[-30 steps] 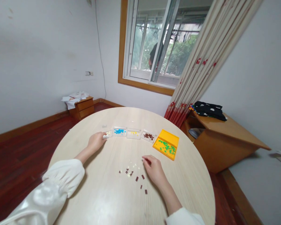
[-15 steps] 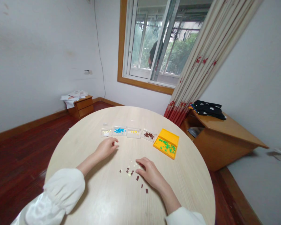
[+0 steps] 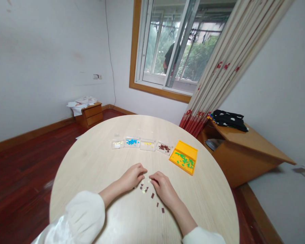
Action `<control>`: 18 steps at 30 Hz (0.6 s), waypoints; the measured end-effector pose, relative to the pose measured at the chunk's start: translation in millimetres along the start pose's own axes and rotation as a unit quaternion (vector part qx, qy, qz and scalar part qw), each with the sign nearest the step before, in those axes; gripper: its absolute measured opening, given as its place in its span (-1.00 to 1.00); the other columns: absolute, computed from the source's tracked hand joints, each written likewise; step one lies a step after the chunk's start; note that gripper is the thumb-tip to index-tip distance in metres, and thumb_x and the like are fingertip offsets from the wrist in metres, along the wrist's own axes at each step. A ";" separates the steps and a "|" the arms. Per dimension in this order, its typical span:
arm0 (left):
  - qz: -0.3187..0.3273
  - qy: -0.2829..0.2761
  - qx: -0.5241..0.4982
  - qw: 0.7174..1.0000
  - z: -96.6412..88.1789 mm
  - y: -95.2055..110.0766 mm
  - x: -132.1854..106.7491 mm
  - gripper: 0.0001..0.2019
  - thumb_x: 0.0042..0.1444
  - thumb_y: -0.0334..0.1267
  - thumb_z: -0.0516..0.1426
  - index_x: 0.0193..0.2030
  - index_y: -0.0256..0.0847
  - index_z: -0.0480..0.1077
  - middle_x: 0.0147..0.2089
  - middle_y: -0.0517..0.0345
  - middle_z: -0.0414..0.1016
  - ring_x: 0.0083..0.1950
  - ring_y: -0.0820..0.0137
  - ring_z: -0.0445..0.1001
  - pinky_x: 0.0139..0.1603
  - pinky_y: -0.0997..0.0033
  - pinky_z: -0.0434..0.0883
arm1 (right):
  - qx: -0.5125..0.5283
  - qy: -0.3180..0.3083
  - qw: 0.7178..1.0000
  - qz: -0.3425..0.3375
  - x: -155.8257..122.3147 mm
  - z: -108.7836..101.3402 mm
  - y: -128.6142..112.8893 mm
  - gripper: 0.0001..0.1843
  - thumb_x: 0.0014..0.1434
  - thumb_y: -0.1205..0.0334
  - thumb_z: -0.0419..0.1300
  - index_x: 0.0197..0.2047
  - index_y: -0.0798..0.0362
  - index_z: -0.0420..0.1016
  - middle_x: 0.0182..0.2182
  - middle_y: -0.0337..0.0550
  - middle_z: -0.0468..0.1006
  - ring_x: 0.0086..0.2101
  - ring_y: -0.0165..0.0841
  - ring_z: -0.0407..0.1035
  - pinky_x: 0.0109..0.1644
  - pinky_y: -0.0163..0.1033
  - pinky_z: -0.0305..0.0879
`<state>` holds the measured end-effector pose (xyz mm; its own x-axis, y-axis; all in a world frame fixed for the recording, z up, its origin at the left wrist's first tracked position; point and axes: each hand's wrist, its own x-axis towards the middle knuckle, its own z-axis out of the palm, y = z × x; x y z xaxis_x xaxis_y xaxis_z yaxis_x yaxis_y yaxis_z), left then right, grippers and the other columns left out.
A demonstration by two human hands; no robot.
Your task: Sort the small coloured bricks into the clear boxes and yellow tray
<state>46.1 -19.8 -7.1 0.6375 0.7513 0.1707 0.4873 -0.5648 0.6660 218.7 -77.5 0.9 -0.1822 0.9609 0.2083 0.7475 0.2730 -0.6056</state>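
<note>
Brown bits (image 3: 153,195) and cream bits (image 3: 143,191) lie loose on tabletop (image 3: 127,217) near left hand (image 3: 133,177) and right hand (image 3: 163,188), fingers curled, can't tell if gripping; looks early, many left in boxes (image 3: 143,148).

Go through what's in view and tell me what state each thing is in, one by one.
Left hand, fingers bent; grip unclear
Right hand, fingers bent; grip unclear
Loose brown pieces, scattered beside the right hand
Four clear boxes, in a row, partly filled; lids hard to make out
Yellow box, open, with green pieces inside
Drawers, shut
Curtain, hanging in folds
Window, cannot tell whether open
</note>
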 end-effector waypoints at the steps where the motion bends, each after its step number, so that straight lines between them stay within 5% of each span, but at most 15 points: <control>1: -0.003 0.001 0.002 1.000 0.5 -0.2 0.6 -0.76 0.04 -0.46 0.05 -0.19 -0.26 0.48 -0.23 0.04 0.41 -0.16 0.33 0.38 -0.11 0.41 0.29 | -0.002 0.004 1.000 -0.003 -0.2 0.9 1.0 -0.79 0.08 0.51 0.11 -0.32 0.10 0.53 -0.36 -0.09 0.51 -0.27 -0.31 0.40 -0.15 -0.26 0.30; 5: -0.019 0.007 0.002 1.000 2.1 -0.5 2.7 -0.78 0.04 -0.47 0.04 -0.24 -0.28 0.49 -0.25 0.02 0.43 -0.17 0.33 0.40 -0.11 0.40 0.29 | 0.019 0.021 1.000 -0.008 -0.9 2.6 2.3 -0.79 0.07 0.52 0.10 -0.39 0.09 0.52 -0.41 -0.11 0.50 -0.31 -0.31 0.38 -0.19 -0.24 0.28; 9: -0.022 0.022 -0.016 0.999 3.1 -0.9 3.8 -0.81 0.03 -0.46 0.04 -0.34 -0.27 0.50 -0.30 0.01 0.43 -0.21 0.32 0.40 -0.14 0.39 0.29 | 0.151 0.057 0.986 0.041 1.2 -0.8 4.1 -0.86 0.04 0.41 0.15 -0.42 0.08 0.54 -0.43 -0.13 0.51 -0.34 -0.32 0.37 -0.20 -0.21 0.28; 11: -0.025 0.049 -0.063 0.997 3.8 -0.1 4.7 -0.84 0.01 -0.43 0.07 -0.39 -0.25 0.49 -0.32 0.03 0.43 -0.23 0.32 0.39 -0.15 0.37 0.29 | 0.286 0.087 0.948 0.108 4.1 -3.9 8.4 -0.91 -0.02 0.30 0.24 -0.40 0.09 0.56 -0.46 -0.15 0.52 -0.42 -0.35 0.36 -0.27 -0.23 0.30; 13: -0.066 0.093 -0.163 0.980 4.1 2.8 6.1 -0.90 -0.01 -0.39 0.11 -0.44 -0.26 0.46 -0.37 0.06 0.42 -0.27 0.33 0.39 -0.16 0.35 0.30 | 0.446 0.128 0.869 0.171 7.6 -7.1 14.5 -0.80 -0.14 0.21 0.33 -0.38 0.09 0.56 -0.48 -0.18 0.51 -0.48 -0.41 0.34 -0.34 -0.27 0.32; 15: -0.154 0.117 -0.340 0.920 3.3 7.9 7.2 -0.89 0.02 -0.32 0.11 -0.42 -0.29 0.43 -0.42 0.06 0.42 -0.32 0.34 0.41 -0.17 0.33 0.32 | 0.567 0.172 0.781 0.199 10.8 -9.8 19.8 -0.72 -0.27 0.19 0.41 -0.40 0.08 0.56 -0.48 -0.20 0.51 -0.49 -0.44 0.34 -0.37 -0.31 0.35; 18: -0.288 0.040 -0.631 0.719 0.6 17.8 6.0 -0.73 0.14 -0.21 0.00 -0.29 -0.42 0.39 -0.34 -0.12 0.48 -0.27 0.28 0.49 -0.11 0.28 0.36 | 0.624 0.215 0.725 0.198 13.7 -11.8 19.9 -0.70 -0.35 0.22 0.45 -0.45 0.06 0.56 -0.46 -0.19 0.52 -0.46 -0.44 0.37 -0.36 -0.34 0.38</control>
<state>58.9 -25.6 5.3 0.4857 0.7826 -0.3895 -0.3064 0.5697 0.7626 238.6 -59.4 0.8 0.3055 0.9453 -0.1141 -0.5219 0.0660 -0.8504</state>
